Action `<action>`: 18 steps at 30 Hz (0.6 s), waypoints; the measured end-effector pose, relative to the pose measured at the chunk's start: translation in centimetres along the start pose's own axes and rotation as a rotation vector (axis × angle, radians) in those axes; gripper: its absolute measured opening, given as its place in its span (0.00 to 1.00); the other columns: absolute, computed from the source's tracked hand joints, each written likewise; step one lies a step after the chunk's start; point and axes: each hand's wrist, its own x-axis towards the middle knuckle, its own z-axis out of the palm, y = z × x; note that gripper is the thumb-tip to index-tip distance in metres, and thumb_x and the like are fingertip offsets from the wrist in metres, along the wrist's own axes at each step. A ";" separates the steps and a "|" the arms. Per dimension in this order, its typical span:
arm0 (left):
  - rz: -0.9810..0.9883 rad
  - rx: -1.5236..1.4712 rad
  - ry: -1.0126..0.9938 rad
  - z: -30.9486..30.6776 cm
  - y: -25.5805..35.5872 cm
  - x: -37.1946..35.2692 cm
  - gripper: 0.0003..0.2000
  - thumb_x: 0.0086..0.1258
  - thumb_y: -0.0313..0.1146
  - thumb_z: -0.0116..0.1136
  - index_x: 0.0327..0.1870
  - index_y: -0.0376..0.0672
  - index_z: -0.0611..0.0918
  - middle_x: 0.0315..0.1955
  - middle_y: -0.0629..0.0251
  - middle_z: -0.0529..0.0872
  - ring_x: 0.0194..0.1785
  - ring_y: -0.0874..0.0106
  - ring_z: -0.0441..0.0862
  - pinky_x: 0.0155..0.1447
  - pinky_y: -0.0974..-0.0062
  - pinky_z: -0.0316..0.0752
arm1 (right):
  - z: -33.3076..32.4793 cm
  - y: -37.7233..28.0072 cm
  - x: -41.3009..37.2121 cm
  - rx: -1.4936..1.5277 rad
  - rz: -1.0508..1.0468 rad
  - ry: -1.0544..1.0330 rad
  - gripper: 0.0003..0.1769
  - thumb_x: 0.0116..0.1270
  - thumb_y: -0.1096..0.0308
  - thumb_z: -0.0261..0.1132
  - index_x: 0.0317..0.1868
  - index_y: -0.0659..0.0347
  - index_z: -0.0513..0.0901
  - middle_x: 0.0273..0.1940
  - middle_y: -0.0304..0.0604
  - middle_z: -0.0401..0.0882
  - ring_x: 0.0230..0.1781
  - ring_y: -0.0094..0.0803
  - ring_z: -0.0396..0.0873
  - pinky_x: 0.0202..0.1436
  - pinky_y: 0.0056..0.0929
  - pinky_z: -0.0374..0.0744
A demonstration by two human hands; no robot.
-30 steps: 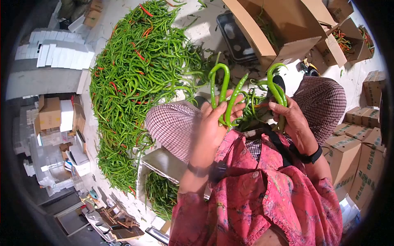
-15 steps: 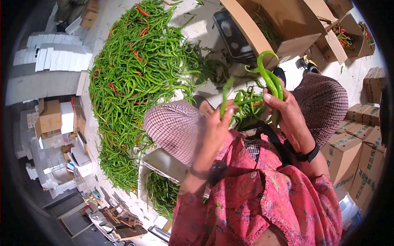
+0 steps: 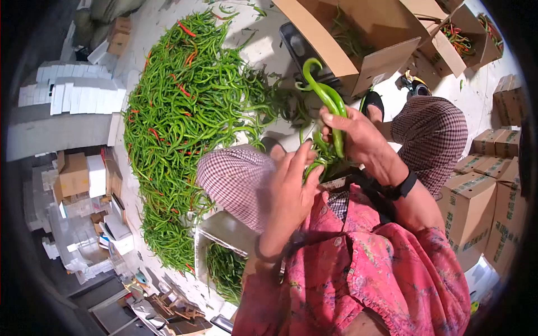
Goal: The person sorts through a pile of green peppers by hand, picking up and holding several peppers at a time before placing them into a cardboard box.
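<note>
My right hand [image 3: 358, 131] is closed around several long green peppers [image 3: 322, 87], whose curved stem ends point up and left. Beside it, my left hand [image 3: 291, 179] has its fingers and thumb apart, over more green peppers [image 3: 320, 148] between my knees. Some green shows between that thumb and the fingers, but no firm grip is visible. A large heap of green peppers [image 3: 179, 112] with a few red ones covers the floor on the left.
An open cardboard box [image 3: 314, 36] stands at the top, with a dark tray [image 3: 294, 47] beside it. Another box holds red and green peppers [image 3: 457, 39]. A white bin [image 3: 200, 252] with peppers is by my left knee. Closed cartons [image 3: 468, 207] are stacked at the right.
My right hand has moved left with its peppers. My left hand has moved slightly down and left, its fingers now spread; the upright pepper it held no longer shows in its grip.
</note>
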 end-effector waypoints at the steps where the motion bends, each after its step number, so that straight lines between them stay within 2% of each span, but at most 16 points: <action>1: -0.148 -0.106 0.004 -0.1 0.8 -0.2 0.17 0.59 0.25 0.63 0.51 0.38 0.79 0.40 0.56 0.82 0.40 0.61 0.80 0.45 0.69 0.77 | 0.0 0.3 0.5 0.002 0.004 0.005 0.12 0.66 0.66 0.68 0.44 0.59 0.76 0.36 0.36 0.77 0.34 0.21 0.76 0.35 0.20 0.77; 2: -0.158 -0.107 0.006 0.5 0.2 0.0 0.17 0.59 0.25 0.63 0.51 0.38 0.79 0.40 0.56 0.82 0.40 0.61 0.80 0.45 0.69 0.77 | 0.0 1.0 1.2 0.045 0.004 -0.017 0.12 0.66 0.66 0.67 0.46 0.60 0.76 0.36 0.38 0.77 0.34 0.23 0.77 0.37 0.21 0.77; 4: -0.063 -0.155 0.061 2.1 -2.0 1.2 0.14 0.63 0.24 0.60 0.50 0.38 0.80 0.37 0.63 0.84 0.32 0.71 0.80 0.38 0.77 0.76 | 0.7 2.2 2.3 0.158 0.043 -0.017 0.11 0.67 0.69 0.66 0.47 0.61 0.76 0.37 0.40 0.78 0.34 0.26 0.78 0.39 0.23 0.79; 5: -0.066 -0.160 0.057 2.2 -2.7 1.3 0.14 0.63 0.24 0.60 0.50 0.38 0.80 0.37 0.63 0.84 0.32 0.71 0.80 0.38 0.77 0.76 | 0.9 2.4 2.9 0.199 0.036 0.003 0.12 0.66 0.68 0.66 0.47 0.62 0.76 0.38 0.41 0.78 0.34 0.26 0.78 0.40 0.23 0.78; 7: -0.436 -0.455 0.053 2.2 -4.4 1.5 0.11 0.68 0.26 0.58 0.50 0.39 0.80 0.35 0.66 0.84 0.32 0.79 0.78 0.37 0.81 0.74 | -0.5 0.7 3.0 -0.045 -0.029 0.032 0.13 0.65 0.67 0.68 0.47 0.61 0.77 0.36 0.41 0.80 0.34 0.25 0.79 0.37 0.23 0.80; 8: -0.519 -0.540 0.106 1.0 -4.0 2.1 0.10 0.71 0.27 0.56 0.51 0.39 0.79 0.36 0.67 0.83 0.33 0.82 0.77 0.39 0.82 0.73 | 0.0 -1.5 1.7 -0.202 -0.113 0.032 0.13 0.64 0.67 0.68 0.46 0.62 0.77 0.36 0.43 0.82 0.33 0.25 0.79 0.40 0.23 0.79; 9: -0.448 -0.581 0.210 0.6 -4.8 2.7 0.11 0.71 0.29 0.56 0.52 0.37 0.79 0.37 0.65 0.83 0.35 0.80 0.77 0.42 0.81 0.74 | 0.9 -3.6 0.3 -0.323 -0.187 0.074 0.13 0.64 0.66 0.68 0.45 0.63 0.77 0.35 0.41 0.81 0.33 0.24 0.79 0.40 0.22 0.77; 11: -0.553 -0.862 0.282 -0.2 -6.1 4.3 0.12 0.70 0.27 0.56 0.51 0.35 0.80 0.38 0.62 0.83 0.39 0.75 0.80 0.46 0.78 0.76 | 3.0 -7.4 -2.7 -0.443 -0.246 0.173 0.16 0.63 0.64 0.69 0.46 0.64 0.77 0.31 0.37 0.78 0.30 0.21 0.76 0.35 0.19 0.73; 12: -0.564 -0.867 0.276 0.4 -6.9 5.1 0.12 0.70 0.27 0.56 0.51 0.35 0.80 0.38 0.62 0.83 0.39 0.75 0.80 0.46 0.78 0.76 | 2.2 -8.2 -3.3 -0.465 -0.312 0.124 0.17 0.64 0.63 0.67 0.47 0.65 0.77 0.29 0.35 0.75 0.27 0.19 0.72 0.32 0.18 0.70; 13: -0.568 -0.888 0.253 1.2 -8.2 5.6 0.12 0.70 0.27 0.55 0.51 0.35 0.80 0.38 0.62 0.83 0.38 0.75 0.79 0.43 0.78 0.76 | 2.3 -8.7 -4.1 -0.469 -0.381 0.195 0.18 0.65 0.62 0.65 0.50 0.66 0.75 0.28 0.33 0.72 0.24 0.18 0.67 0.30 0.17 0.67; 14: -0.570 -0.906 0.233 2.1 -9.5 6.2 0.12 0.70 0.26 0.55 0.51 0.35 0.80 0.38 0.61 0.83 0.37 0.75 0.79 0.41 0.78 0.76 | 1.7 -9.0 -4.5 -0.365 -0.474 0.147 0.21 0.68 0.61 0.61 0.53 0.69 0.73 0.26 0.33 0.70 0.22 0.18 0.65 0.30 0.17 0.67; 15: -0.578 -0.906 0.233 3.2 -10.7 6.9 0.12 0.70 0.26 0.55 0.51 0.35 0.80 0.38 0.61 0.83 0.37 0.75 0.79 0.41 0.78 0.76 | 0.9 -9.2 -4.7 -0.319 -0.509 0.157 0.24 0.70 0.60 0.59 0.56 0.72 0.71 0.26 0.35 0.70 0.21 0.19 0.65 0.31 0.16 0.68; 17: -0.761 -0.881 0.164 6.4 -13.4 7.8 0.11 0.67 0.26 0.55 0.49 0.35 0.80 0.37 0.62 0.83 0.38 0.75 0.79 0.39 0.77 0.76 | 0.7 -9.2 -4.9 -0.290 -0.590 0.219 0.25 0.70 0.60 0.57 0.57 0.74 0.70 0.26 0.36 0.70 0.20 0.18 0.65 0.33 0.16 0.70; 18: -0.775 -0.881 0.157 8.3 -15.5 7.7 0.11 0.67 0.26 0.55 0.49 0.35 0.80 0.37 0.62 0.83 0.38 0.75 0.79 0.39 0.77 0.76 | 0.0 -8.9 -5.0 -0.286 -0.510 0.194 0.25 0.70 0.60 0.58 0.57 0.73 0.70 0.28 0.38 0.71 0.21 0.19 0.67 0.34 0.16 0.71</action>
